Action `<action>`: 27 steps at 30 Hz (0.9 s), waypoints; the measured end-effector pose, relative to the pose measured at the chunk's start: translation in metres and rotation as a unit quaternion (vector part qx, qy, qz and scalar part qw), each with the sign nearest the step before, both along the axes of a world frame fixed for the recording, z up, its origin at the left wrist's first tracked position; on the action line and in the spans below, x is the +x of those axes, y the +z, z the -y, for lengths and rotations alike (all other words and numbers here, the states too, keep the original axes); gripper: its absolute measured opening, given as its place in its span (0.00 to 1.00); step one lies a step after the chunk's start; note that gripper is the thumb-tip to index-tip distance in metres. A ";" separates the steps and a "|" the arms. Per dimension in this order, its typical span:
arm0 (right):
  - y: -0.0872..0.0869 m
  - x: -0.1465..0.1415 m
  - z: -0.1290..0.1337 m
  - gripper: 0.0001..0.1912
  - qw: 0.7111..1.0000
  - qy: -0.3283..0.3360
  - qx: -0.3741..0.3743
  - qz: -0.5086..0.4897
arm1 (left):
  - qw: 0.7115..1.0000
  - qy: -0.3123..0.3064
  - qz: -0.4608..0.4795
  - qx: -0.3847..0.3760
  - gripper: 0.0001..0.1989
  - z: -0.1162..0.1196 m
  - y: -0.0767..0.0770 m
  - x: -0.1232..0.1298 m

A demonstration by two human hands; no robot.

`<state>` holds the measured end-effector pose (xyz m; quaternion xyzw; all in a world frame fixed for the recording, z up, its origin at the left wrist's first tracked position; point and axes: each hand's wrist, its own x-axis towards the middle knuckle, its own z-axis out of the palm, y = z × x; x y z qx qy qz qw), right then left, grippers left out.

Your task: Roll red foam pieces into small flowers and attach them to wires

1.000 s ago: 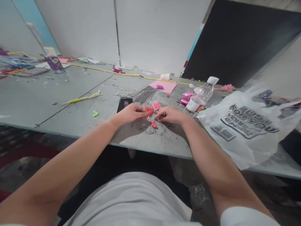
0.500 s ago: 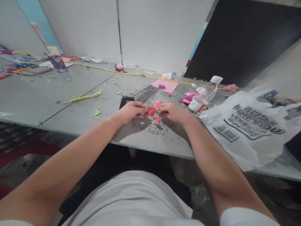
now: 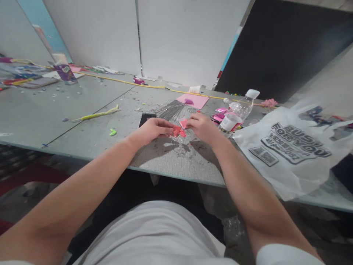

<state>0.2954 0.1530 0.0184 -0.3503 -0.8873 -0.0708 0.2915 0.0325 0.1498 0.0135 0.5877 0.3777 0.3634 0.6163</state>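
Note:
My left hand [image 3: 154, 130] is closed, its thumb and fingers pinching a crumpled red clay-like piece [image 3: 176, 130] with clear plastic around it, just above the table. Opposite it, my right hand [image 3: 201, 127] has its fingertips pressed together at the right side of the red material; what lies between them is too small to make out. A pink-red flat piece [image 3: 183, 123] lies just behind, between the hands. Beyond it, a bundle of thin wires or sticks [image 3: 171, 110] fans out on the table. A black object [image 3: 147, 117] is partly hidden behind my left hand.
A clear plastic bottle [image 3: 238, 112] stands right of my right hand, beside a white plastic bag [image 3: 289, 151]. Pink paper [image 3: 202, 101] lies behind. Leftward are a yellow twisted strip [image 3: 100, 113], a green bit [image 3: 113, 131] and a purple box [image 3: 65, 72]. A yellow cable [image 3: 124, 80] crosses the back.
The red piece in my left hand has come down against the other red bit, so they now appear together. My right hand has shifted slightly, its fingertips drawn closer together.

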 end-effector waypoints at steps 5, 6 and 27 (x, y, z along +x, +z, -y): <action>-0.002 -0.005 0.001 0.12 0.999 -0.023 0.044 0.016 | 1.000 -0.015 0.015 -0.009 0.19 -0.003 -0.004 -0.001; -0.003 -0.006 0.001 0.12 0.998 -0.026 0.047 0.010 | 0.999 -0.017 0.022 -0.019 0.19 -0.004 -0.005 -0.001; -0.005 -0.009 0.002 0.12 0.997 -0.024 0.059 -0.049 | 0.995 0.000 0.080 0.052 0.18 -0.008 -0.009 -0.004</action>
